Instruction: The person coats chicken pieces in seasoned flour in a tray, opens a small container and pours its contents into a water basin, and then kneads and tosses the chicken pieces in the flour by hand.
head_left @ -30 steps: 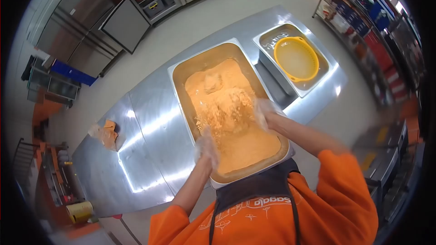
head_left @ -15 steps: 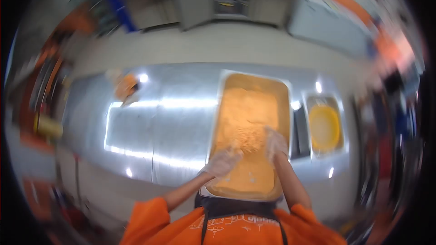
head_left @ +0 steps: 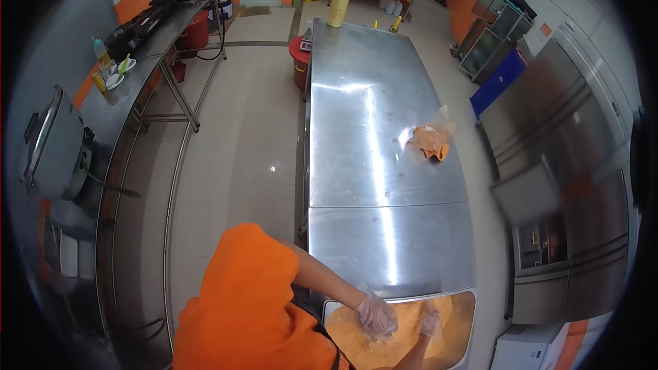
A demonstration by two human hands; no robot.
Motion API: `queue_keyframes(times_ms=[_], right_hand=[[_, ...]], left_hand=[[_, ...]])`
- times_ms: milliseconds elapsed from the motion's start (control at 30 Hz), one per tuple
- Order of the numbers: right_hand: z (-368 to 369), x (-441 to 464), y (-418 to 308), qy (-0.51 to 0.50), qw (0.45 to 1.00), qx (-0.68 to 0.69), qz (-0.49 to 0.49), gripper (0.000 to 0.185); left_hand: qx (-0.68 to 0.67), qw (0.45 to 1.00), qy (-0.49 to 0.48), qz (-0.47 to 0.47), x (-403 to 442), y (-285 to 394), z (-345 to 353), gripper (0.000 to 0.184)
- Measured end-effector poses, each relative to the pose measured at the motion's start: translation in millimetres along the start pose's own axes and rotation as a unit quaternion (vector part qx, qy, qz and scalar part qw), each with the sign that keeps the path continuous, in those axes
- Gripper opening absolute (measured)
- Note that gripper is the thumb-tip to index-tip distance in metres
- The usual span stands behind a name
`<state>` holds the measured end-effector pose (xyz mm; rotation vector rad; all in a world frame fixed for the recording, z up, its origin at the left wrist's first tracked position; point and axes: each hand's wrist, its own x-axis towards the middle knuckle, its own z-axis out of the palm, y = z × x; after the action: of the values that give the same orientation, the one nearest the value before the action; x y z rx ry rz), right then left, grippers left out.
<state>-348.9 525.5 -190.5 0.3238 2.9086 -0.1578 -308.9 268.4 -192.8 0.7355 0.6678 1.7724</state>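
A deep metal tray [head_left: 470,329] at the bottom of the view holds loose orange powder [head_left: 343,329], like breading flour. My left hand [head_left: 376,316], in a clear plastic glove, reaches down into the powder. Its fingers are curled, and what they hold is hidden. Close by on its right, my right hand [head_left: 430,323] is also gloved and over the powder. Its fingers are too small and covered to read. The tray's lower edge is cut off by the frame.
The long steel table [head_left: 349,240] stretches away beyond the tray. On it lie a crumpled plastic bag with orange contents [head_left: 430,141] and, at the far end, an upright wrap roll [head_left: 339,3]. A red bin [head_left: 299,62] stands beside it. Steel refrigerators [head_left: 582,130] line the right.
My view has swung left, so the table now runs away from me and the tray sits at the bottom edge. Both hands are still at the powder, now closer together.
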Motion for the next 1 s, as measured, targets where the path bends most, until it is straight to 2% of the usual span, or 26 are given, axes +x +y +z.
queue_keyframes(times_ms=[67,133,200,300,400,567,700,867,1000], right_hand=[[9,-13,-16,-0.032,0.999,0.0,-0.032,0.037],[22,-38,-32,-0.054,0.997,0.015,-0.06,0.038],[34,-65,-54,-0.049,0.993,0.057,-0.087,0.038],[45,-85,-77,-0.041,0.988,0.094,-0.112,0.039],[42,-78,-98,-0.007,0.987,0.095,-0.128,0.04],[25,-36,-113,0.051,0.987,0.072,-0.137,0.041],[8,-12,-119,0.048,0.987,0.046,-0.146,0.042],[-5,-3,-106,0.043,0.988,0.022,-0.144,0.043],[-18,-3,-97,0.037,0.992,0.028,-0.114,0.045]], left_hand=[[0.266,0.963,-0.03,0.036,3,1,-3,0.014],[0.509,0.856,-0.052,0.068,6,2,-4,0.02],[0.619,0.778,-0.065,0.079,9,12,-4,0.023],[0.695,0.706,-0.091,0.104,18,50,32,0.03],[0.758,0.641,-0.065,0.101,-2,68,30,0.036],[0.767,0.617,-0.007,0.174,21,29,6,0.036],[0.771,0.6,0.025,0.211,45,-3,-9,0.037],[0.764,0.591,0.045,0.255,54,-10,-9,0.038],[0.749,0.605,0.038,0.269,52,-13,-8,0.038]])
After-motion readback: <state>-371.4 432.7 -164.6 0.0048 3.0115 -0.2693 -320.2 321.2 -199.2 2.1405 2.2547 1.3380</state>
